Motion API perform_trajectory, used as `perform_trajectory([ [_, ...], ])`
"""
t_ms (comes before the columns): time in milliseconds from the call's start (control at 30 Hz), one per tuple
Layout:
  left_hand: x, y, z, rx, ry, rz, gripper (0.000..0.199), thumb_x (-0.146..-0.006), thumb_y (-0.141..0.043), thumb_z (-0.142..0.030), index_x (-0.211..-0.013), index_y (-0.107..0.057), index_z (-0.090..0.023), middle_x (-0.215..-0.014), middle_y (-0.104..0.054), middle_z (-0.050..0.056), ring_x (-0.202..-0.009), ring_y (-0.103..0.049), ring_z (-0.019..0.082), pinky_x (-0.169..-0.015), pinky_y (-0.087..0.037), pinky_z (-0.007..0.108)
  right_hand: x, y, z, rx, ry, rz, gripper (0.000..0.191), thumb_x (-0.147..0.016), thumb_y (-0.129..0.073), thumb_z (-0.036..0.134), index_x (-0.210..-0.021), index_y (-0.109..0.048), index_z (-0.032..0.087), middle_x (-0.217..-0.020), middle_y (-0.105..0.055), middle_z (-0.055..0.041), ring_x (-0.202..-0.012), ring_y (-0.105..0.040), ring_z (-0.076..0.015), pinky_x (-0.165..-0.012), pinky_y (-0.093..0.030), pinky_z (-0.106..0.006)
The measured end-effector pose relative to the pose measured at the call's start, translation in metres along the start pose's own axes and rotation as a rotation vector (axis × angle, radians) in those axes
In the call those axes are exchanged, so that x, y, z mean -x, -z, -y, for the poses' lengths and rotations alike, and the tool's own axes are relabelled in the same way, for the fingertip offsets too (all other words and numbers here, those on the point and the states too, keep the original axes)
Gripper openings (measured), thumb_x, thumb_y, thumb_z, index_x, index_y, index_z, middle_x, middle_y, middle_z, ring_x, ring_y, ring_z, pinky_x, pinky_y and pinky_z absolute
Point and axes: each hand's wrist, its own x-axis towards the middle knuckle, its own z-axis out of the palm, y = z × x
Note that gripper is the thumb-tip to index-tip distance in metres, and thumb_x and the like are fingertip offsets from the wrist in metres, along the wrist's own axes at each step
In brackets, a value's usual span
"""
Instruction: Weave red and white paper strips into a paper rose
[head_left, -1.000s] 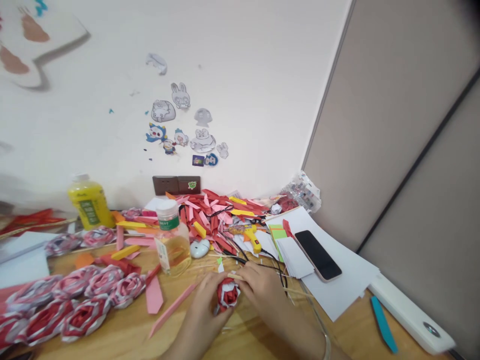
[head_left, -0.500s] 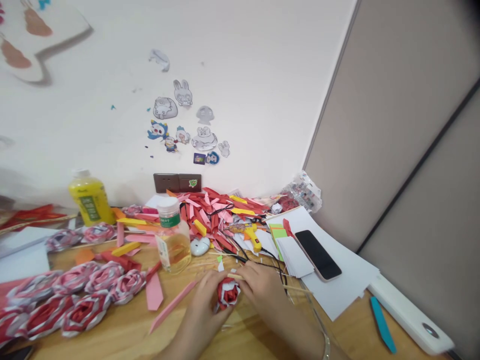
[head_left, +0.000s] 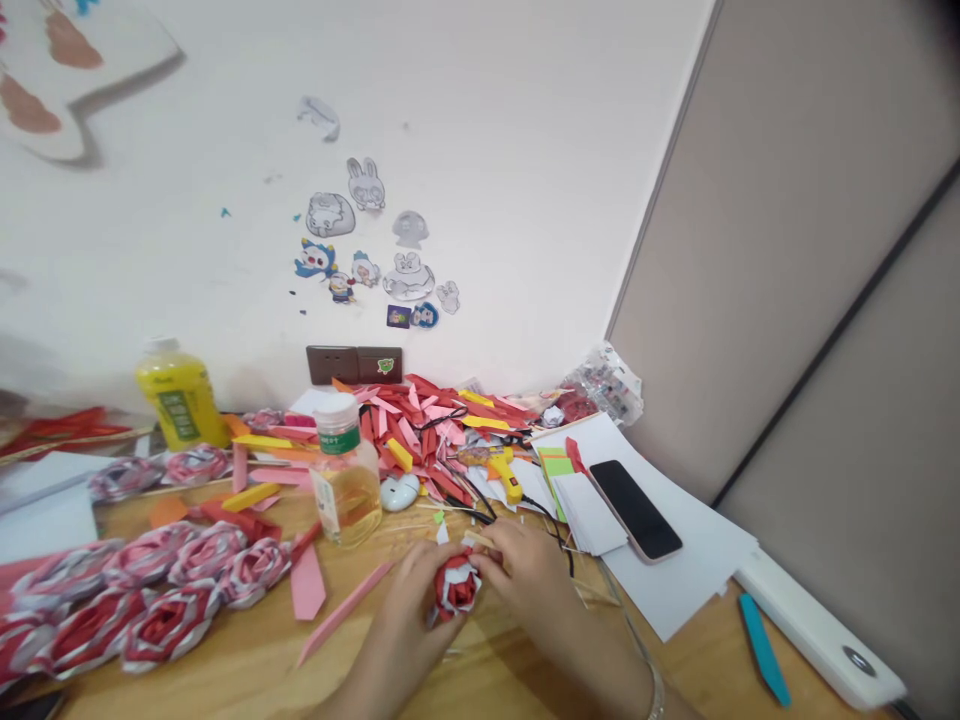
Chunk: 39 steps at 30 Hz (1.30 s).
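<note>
Red-and-white paper rose (head_left: 457, 587) sits within the left hand's (head_left: 420, 592) grip.

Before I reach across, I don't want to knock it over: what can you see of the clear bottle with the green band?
The clear bottle looks like plastic and stands upright on the wooden tabletop. It has a whitish cap, a green band with pale lettering below that, and a white label low on one side. Amber liquid fills roughly its lower half. Paper strips lie behind it, and neither the left hand nor the right hand touches it.
</note>
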Motion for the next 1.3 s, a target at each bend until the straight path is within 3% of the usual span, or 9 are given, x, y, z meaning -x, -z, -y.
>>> perform_trajectory([
  [367,0.001,0.001,-0.001,-0.014,0.021,0.01,0.037,-0.071,-0.062,-0.01,-0.106,-0.057,-0.021,-0.098,-0.063,0.007,-0.093,-0.059,0.024,-0.08,-0.049,0.036,0.002,-0.001,0.002,0.066,0.218,-0.056,0.033,-0.095,-0.036,0.022,-0.075,-0.062,0.018,-0.063,-0.058,-0.0019,-0.055,-0.053,-0.0142,-0.05,-0.029,-0.025],
  [533,0.001,0.002,-0.002,-0.001,0.017,-0.011,0.039,-0.07,-0.062,-0.009,-0.105,-0.057,-0.023,-0.095,-0.064,0.005,-0.09,-0.061,0.024,-0.077,-0.05,0.035,0.001,0.003,0.003,-0.015,0.076,-0.024,0.019,-0.09,-0.049,0.027,-0.079,-0.062,0.019,-0.069,-0.061,-0.0014,-0.061,-0.057,-0.0149,-0.054,-0.034,-0.024],
  [667,0.002,0.0,-0.001,0.021,0.031,-0.025,0.036,-0.07,-0.063,-0.01,-0.103,-0.058,-0.022,-0.093,-0.064,0.005,-0.088,-0.061,0.024,-0.075,-0.051,0.035,0.0,0.004,0.003,-0.087,0.076,0.062,0.017,-0.089,-0.05,0.022,-0.078,-0.063,0.019,-0.07,-0.062,-0.0016,-0.064,-0.058,-0.0149,-0.056,-0.036,-0.023],
  [867,0.003,-0.002,0.005,0.197,0.099,-0.127,0.045,-0.065,-0.071,-0.018,-0.107,-0.056,-0.022,-0.106,-0.064,0.008,-0.099,-0.061,0.027,-0.086,-0.049,0.041,-0.005,0.014,0.004,-0.31,-0.081,0.066,0.018,-0.088,-0.05,0.018,-0.098,-0.065,0.02,-0.093,-0.069,-0.0038,-0.085,-0.063,-0.0173,-0.073,-0.042,-0.025],
  [1000,0.003,-0.002,0.006,0.312,0.159,-0.158,0.047,-0.065,-0.071,-0.024,-0.108,-0.053,-0.02,-0.108,-0.063,0.01,-0.102,-0.06,0.028,-0.09,-0.047,0.043,-0.008,0.019,0.006,-0.383,-0.192,0.179,0.018,-0.089,-0.05,0.024,-0.092,-0.067,0.02,-0.087,-0.071,-0.0024,-0.078,-0.064,-0.0172,-0.067,-0.041,-0.025],
  [1167,0.002,-0.001,-0.001,0.312,0.214,-0.095,0.051,-0.063,-0.071,-0.02,-0.111,-0.053,-0.02,-0.114,-0.061,0.01,-0.108,-0.057,0.029,-0.093,-0.045,0.042,-0.01,0.014,0.005,-0.484,-0.341,0.207,0.013,-0.082,-0.056,0.02,-0.087,-0.068,0.018,-0.082,-0.07,-0.003,-0.075,-0.063,-0.0176,-0.066,-0.042,-0.024],
  [1300,0.004,-0.002,-0.006,0.297,0.182,0.011,0.06,-0.061,-0.067,-0.012,-0.118,-0.052,-0.024,-0.122,-0.058,0.008,-0.114,-0.054,0.027,-0.097,-0.044,0.04,-0.012,0.015,0.003,-0.622,-0.397,0.174,0.01,-0.078,-0.057,0.018,-0.08,-0.067,0.017,-0.077,-0.068,-0.002,-0.073,-0.061,-0.0163,-0.065,-0.043,-0.023],
])
